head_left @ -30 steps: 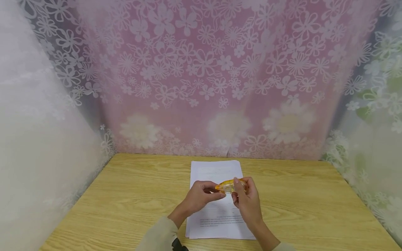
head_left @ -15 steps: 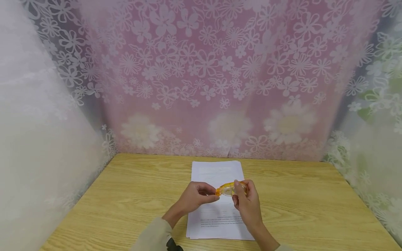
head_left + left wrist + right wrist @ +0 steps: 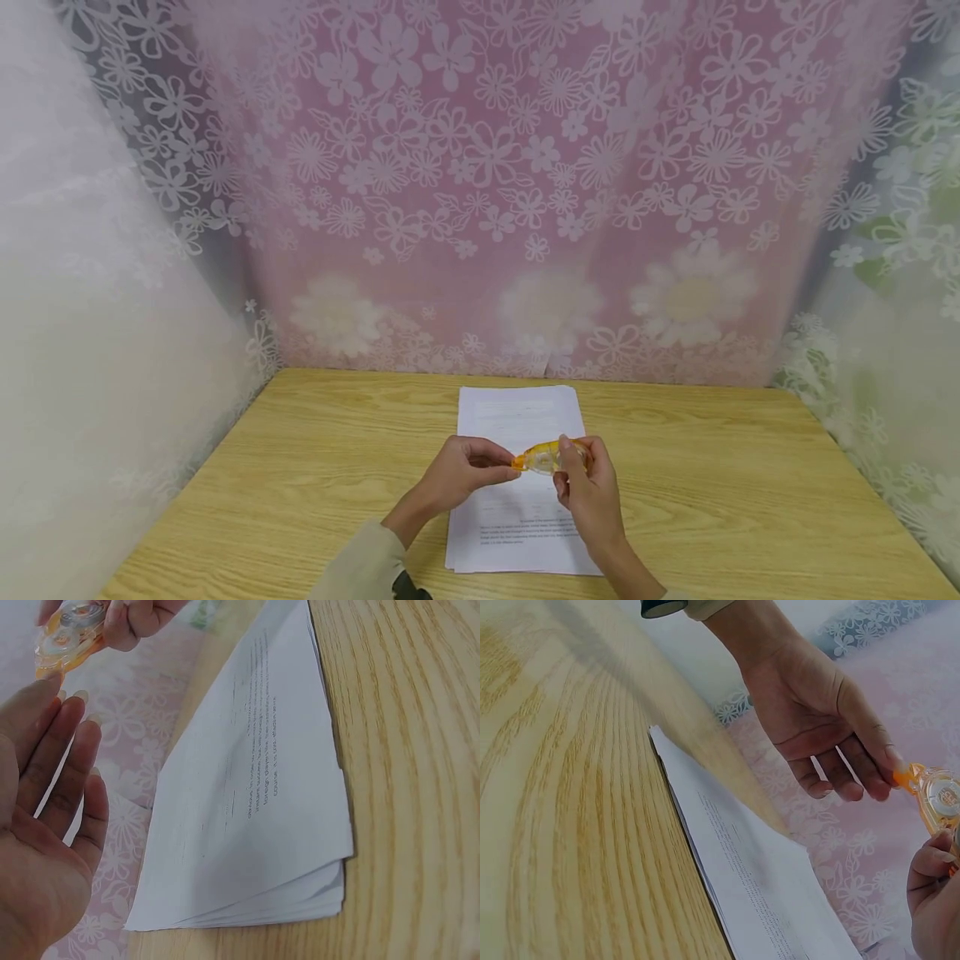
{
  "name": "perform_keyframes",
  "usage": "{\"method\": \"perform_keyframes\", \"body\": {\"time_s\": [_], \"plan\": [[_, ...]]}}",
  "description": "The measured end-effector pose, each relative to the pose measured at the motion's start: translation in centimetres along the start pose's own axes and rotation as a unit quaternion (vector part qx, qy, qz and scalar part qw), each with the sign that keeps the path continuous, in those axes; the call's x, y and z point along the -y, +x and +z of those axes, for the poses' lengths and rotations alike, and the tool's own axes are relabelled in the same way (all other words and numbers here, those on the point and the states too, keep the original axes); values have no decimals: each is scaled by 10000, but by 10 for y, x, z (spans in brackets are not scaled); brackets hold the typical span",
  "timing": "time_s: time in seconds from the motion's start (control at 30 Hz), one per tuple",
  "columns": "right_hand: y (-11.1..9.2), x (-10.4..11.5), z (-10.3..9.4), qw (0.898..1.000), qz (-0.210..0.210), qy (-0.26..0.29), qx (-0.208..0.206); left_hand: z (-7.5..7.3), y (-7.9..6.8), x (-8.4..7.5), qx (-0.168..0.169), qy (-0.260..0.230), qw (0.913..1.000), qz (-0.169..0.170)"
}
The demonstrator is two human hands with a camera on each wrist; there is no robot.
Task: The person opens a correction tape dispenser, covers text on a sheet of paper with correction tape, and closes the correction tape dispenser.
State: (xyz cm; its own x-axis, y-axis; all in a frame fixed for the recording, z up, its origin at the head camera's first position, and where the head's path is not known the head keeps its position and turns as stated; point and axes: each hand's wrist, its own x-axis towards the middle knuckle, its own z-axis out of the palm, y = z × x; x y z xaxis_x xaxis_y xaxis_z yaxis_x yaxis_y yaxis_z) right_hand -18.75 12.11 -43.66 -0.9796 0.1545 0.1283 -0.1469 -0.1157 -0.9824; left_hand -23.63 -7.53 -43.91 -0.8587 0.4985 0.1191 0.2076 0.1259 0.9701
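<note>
An orange, see-through correction tape (image 3: 542, 457) is held up over the papers, level with both hands in the head view. My right hand (image 3: 596, 496) grips its body, thumb on the near side. My left hand (image 3: 463, 475) pinches the orange cap (image 3: 909, 778) at its narrow end between thumb and index finger; the other fingers extend loosely beside it. Round reels show through the clear case (image 3: 71, 630) in the left wrist view. Beneath the hands lies a stack of white paper (image 3: 525, 521) with lines of print on its top sheet.
The wood-grain table (image 3: 750, 483) carries the stack, whose sheets are slightly uneven at the edges. A pink floral curtain (image 3: 480, 192) hangs behind the table, and pale sheets of curtain (image 3: 135, 333) close off both sides.
The correction tape has tilted and shifted slightly lower. The left hand has moved a little left, its fingers drawing together at the cap, which shows more clearly now. The right hand keeps its grip.
</note>
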Motion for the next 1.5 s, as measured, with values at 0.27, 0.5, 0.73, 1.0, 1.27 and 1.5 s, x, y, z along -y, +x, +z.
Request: {"method": "perform_keyframes", "body": {"time_s": [0.27,0.5,0.73,1.0,1.27,1.5], "plan": [[-1,-3,1,9999,53,98,22,1,-1,0,-116,-140,9998,-16],[0,-5,1,9999,80,33,136,4,-1,2,-253,-182,9995,92],[0,-2,-5,9978,-133,-237,605,4,-4,-10,-336,-115,9994,29],[5,1,-15,9906,-460,-627,1122,-1,-2,0,-464,-214,9987,38],[7,-5,-19,9894,-730,-1038,702,4,0,6,-902,-579,9942,111],[6,-7,-15,9930,-727,-880,313,29,2,-4,-2132,-1459,9601,-1068]]}}
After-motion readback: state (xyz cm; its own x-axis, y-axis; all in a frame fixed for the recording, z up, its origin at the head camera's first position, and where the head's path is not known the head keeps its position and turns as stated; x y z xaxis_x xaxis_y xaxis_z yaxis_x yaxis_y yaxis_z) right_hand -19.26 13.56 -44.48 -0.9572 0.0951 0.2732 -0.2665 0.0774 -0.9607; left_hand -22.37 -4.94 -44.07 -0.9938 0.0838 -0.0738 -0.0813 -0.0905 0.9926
